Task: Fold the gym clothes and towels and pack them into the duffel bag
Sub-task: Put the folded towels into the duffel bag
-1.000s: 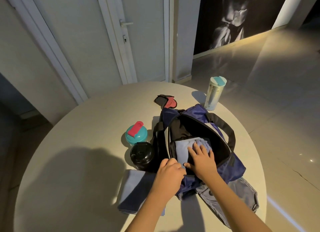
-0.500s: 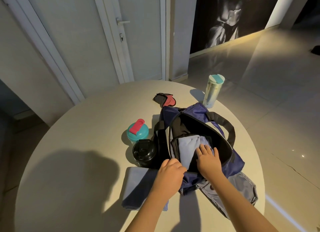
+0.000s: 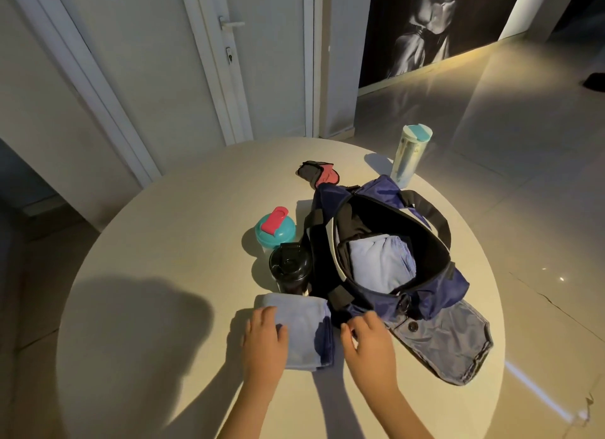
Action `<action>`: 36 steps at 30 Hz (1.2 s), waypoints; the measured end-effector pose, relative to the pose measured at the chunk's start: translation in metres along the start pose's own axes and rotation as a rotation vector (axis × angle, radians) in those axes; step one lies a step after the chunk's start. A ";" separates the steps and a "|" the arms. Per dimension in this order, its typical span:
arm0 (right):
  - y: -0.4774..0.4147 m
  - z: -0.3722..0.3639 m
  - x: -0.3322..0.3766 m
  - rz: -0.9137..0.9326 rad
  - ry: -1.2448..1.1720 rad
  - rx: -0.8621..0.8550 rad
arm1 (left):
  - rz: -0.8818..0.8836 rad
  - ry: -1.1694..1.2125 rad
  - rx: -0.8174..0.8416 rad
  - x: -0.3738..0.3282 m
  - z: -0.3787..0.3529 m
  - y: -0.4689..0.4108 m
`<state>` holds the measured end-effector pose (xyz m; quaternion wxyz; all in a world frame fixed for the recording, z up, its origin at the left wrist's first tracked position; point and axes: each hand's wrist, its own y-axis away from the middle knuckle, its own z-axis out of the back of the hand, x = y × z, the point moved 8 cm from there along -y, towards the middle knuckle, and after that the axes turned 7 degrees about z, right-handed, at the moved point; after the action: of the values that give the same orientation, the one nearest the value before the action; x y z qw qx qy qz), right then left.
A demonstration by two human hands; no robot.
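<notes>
Round table [image 3: 163,242], open navy duffel bag [image 3: 437,296], folded pale-blue towel [image 3: 304,324]

There are three drink bottles: a teal-lidded shaker [image 3: 275,231], a black shaker [image 3: 289,270] and a tall tumbler [image 3: 411,155]. Two folded blue towels show: the packed towel [image 3: 381,265] and the table towel [image 3: 301,327]. There is one duffel bag [image 3: 435,294] and one grey garment [image 3: 451,340].

Only one view: head cam, wide-angle, looks fwd and down on the round table [image 3: 170,242]; left hand [image 3: 265,339] and right hand [image 3: 368,343] are nearest, at btm.
</notes>
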<state>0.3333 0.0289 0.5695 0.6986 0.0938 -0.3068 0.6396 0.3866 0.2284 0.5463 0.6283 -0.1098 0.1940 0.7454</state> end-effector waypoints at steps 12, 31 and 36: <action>0.019 -0.094 -0.021 -0.469 -0.308 0.365 | 0.480 0.391 0.384 0.030 -0.034 -0.026; -0.011 0.015 0.022 -0.423 -1.023 0.201 | 0.013 0.818 0.591 -0.040 0.048 0.004; -0.041 0.081 0.004 -0.390 -0.917 -0.071 | -0.117 0.739 0.560 -0.101 0.044 -0.008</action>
<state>0.3474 -0.0173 0.6467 0.6011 0.3973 -0.5807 0.3789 0.4167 0.1579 0.6255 0.5636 -0.2047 0.5919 0.5386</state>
